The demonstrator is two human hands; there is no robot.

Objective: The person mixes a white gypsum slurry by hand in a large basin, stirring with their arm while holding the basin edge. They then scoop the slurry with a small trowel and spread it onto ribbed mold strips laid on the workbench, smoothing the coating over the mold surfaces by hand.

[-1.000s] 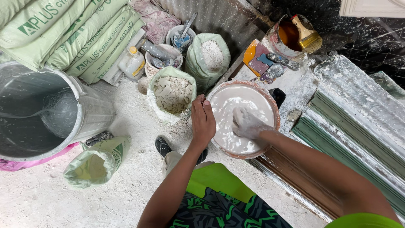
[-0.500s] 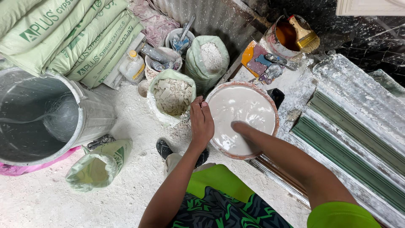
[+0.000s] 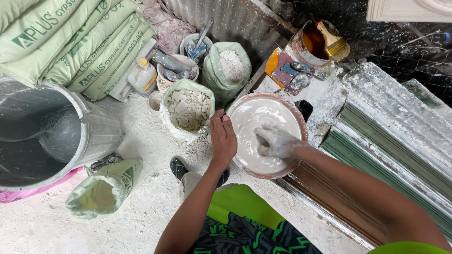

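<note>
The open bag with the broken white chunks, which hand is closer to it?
Left. The left hand grips the bowl rim right beside the bag of chunks. The right hand is in the white mix, farther away.

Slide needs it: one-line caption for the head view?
Left hand steadies the rim of a round basin of white slurry while the coated right hand rests in the mix.

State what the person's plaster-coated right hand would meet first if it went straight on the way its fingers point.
Probably the person's left hand, gripping the round bowl's near rim; depth is unclear.
</note>
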